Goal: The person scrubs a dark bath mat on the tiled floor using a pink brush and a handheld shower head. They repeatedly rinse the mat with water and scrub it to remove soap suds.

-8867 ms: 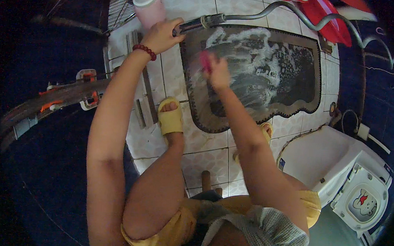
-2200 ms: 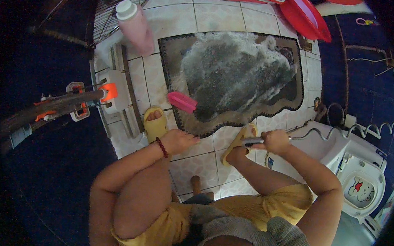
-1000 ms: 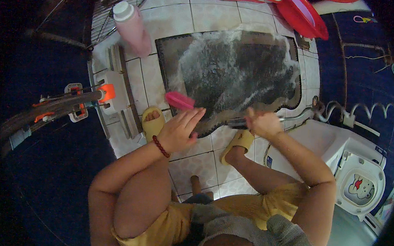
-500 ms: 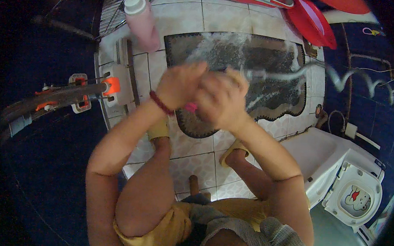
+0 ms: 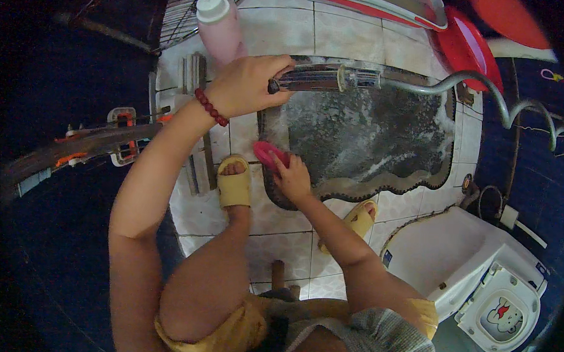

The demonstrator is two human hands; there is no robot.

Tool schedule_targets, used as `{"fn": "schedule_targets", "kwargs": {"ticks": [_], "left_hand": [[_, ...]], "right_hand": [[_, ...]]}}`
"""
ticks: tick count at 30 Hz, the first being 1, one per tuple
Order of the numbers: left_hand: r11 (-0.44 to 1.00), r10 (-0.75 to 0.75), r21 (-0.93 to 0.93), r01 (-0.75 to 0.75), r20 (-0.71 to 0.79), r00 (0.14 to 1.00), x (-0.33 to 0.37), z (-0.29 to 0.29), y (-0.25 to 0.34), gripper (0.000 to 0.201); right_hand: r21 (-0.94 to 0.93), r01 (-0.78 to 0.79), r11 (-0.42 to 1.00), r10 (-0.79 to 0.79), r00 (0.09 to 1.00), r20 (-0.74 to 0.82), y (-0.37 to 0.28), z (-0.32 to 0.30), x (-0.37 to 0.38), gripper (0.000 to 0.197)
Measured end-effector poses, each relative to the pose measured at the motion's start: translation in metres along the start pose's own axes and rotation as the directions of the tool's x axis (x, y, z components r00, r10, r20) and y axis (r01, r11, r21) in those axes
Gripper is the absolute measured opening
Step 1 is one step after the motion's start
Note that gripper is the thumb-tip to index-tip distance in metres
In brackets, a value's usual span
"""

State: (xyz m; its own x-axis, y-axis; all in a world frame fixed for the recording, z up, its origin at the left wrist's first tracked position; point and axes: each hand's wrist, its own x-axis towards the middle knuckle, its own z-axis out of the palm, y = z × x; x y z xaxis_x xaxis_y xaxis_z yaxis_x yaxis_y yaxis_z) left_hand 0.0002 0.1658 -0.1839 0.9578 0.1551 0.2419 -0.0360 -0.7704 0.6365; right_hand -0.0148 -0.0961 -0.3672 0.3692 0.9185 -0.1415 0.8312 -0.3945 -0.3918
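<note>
My left hand [image 5: 251,82] is closed around the near end of a hand shower [image 5: 322,78], held above the far left part of a dark bath mat [image 5: 370,129]. From the shower's other end a silvery hose [image 5: 422,88] runs off to the right. Lower down, my right hand [image 5: 293,178] grips a pink scrubbing brush [image 5: 269,154] at the mat's left edge. Its underside is hidden from me. Whitish suds streak the mat, which has a scalloped near edge. The shower's spray face does not show clearly.
A pink bottle with a white cap [image 5: 220,28] stands at the far left by a wire rack [image 5: 182,14]. Red basins [image 5: 469,49] lean at the far right. A white toilet [image 5: 498,314] is at the lower right. My sandalled feet straddle the mat's near side.
My hands, close together and blurred before, have parted. The left, now on the hand shower, is farther up and left; the right has come down with the pink brush. The view has shifted slightly.
</note>
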Motion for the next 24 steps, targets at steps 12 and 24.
{"fn": "schedule_targets", "kwargs": {"ticks": [12, 24], "left_hand": [[0.974, 0.036, 0.225, -0.025, -0.046, 0.998, 0.025, -0.043, -0.017, 0.030], [0.991, 0.079, 0.110, -0.070, -0.073, 0.994, 0.012, -0.020, -0.037, 0.029]], "right_hand": [[0.187, -0.284, 0.940, 0.321, 0.925, -0.204, 0.063, -0.038, 0.110, 0.064], [0.117, -0.297, 0.948, 0.307, 0.948, -0.079, 0.005, -0.014, 0.121, 0.069]]}}
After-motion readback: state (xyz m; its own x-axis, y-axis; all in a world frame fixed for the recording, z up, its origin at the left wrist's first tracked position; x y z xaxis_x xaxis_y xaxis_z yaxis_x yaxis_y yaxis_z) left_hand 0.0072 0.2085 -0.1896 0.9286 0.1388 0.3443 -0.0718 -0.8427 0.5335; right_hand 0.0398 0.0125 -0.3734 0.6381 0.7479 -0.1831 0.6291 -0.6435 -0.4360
